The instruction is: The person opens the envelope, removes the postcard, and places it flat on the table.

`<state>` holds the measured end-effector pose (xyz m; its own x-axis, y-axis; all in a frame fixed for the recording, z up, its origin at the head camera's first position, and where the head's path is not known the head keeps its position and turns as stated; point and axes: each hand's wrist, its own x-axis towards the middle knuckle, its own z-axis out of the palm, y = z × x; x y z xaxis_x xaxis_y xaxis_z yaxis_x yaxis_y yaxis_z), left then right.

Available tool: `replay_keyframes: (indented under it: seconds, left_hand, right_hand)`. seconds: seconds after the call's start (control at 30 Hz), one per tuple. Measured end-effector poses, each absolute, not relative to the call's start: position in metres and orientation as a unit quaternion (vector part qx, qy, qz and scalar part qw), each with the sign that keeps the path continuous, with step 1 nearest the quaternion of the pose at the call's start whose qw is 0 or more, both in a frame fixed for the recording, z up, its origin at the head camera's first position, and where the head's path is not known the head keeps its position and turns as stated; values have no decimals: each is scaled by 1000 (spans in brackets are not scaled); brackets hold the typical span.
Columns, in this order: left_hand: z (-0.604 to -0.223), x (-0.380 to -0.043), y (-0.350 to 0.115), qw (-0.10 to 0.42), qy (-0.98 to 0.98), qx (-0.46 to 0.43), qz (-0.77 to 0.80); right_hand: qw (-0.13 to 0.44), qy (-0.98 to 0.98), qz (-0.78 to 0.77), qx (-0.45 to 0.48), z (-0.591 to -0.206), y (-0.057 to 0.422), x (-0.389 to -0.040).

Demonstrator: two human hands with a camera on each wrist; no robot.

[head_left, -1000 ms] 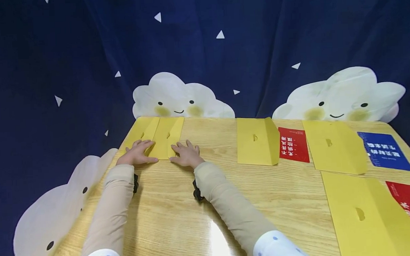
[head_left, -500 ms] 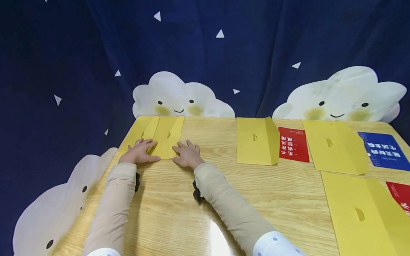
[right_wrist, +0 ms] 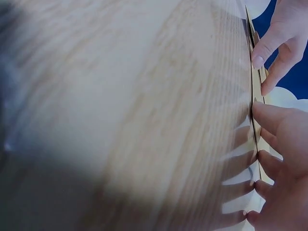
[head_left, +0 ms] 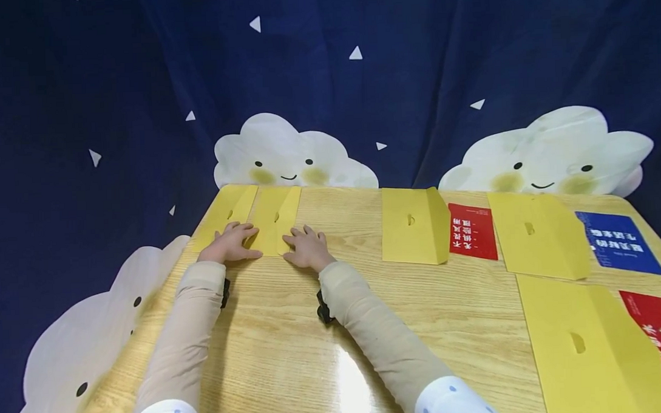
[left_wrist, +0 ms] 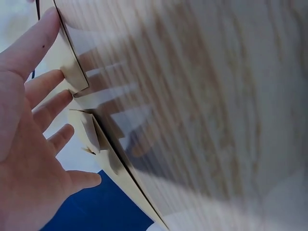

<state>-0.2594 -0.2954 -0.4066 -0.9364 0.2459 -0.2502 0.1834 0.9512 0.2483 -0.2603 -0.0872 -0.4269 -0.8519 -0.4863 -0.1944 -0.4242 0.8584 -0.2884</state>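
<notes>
Two yellow envelopes lie side by side at the table's far left corner, the left envelope [head_left: 227, 213] and the right envelope [head_left: 265, 224], flaps folded out rightward. My left hand [head_left: 233, 243] is spread over their near ends where the two meet, its thumb on the right envelope. At that envelope's right edge my right hand [head_left: 308, 250] touches the flap with outstretched fingers. Neither hand curls round anything. The right wrist view shows both the left hand [right_wrist: 284, 41] and the right hand [right_wrist: 284, 159] along the thin envelope edges.
On the right side of the table [head_left: 280, 342] lie several more yellow envelopes, including a back one [head_left: 411, 243] and a large near one [head_left: 566, 374]. Beside them are red cards [head_left: 472, 231] and a blue card [head_left: 618, 239]. A dark blue curtain [head_left: 315, 67] hangs behind.
The right envelope has slid slightly rightward, with both hands shifting right too. My left hand has moved further over it. The things on the right side have stayed put.
</notes>
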Motion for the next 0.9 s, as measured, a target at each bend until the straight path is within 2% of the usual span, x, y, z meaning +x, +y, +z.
replay_keyframes:
  seconds: [0.33,0.9]
  left_hand:
    - [-411,-256,-295,126,975,140,118]
    - [-409,-247,-281,138,976,147,81]
  right_hand:
    - [130,956,-109,-238,-428,-83,-260]
    - [121,957,-69,-253,-423,-71,-249]
